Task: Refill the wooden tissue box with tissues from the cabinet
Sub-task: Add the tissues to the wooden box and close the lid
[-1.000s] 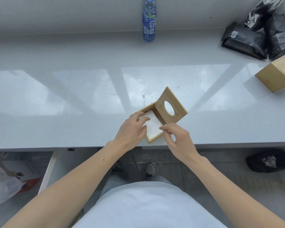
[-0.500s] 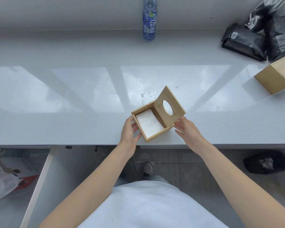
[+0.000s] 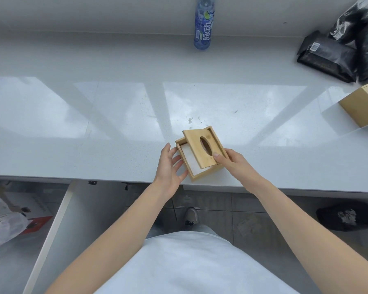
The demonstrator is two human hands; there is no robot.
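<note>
A grey counter [image 3: 115, 115] is carrying the wooden tissue box [image 3: 202, 176] at its near edge, white tissues [image 3: 191, 161] showing in its left part. The lid [image 3: 202, 150] is lying tilted over the right part. The left hand [image 3: 170, 166] is resting spread open against the box's left side, while the right hand [image 3: 235, 161] is pinching the lid's near-right corner.

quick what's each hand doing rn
Left hand: open, fingers against the wooden tissue box side.
Right hand: gripping the lid.
</note>
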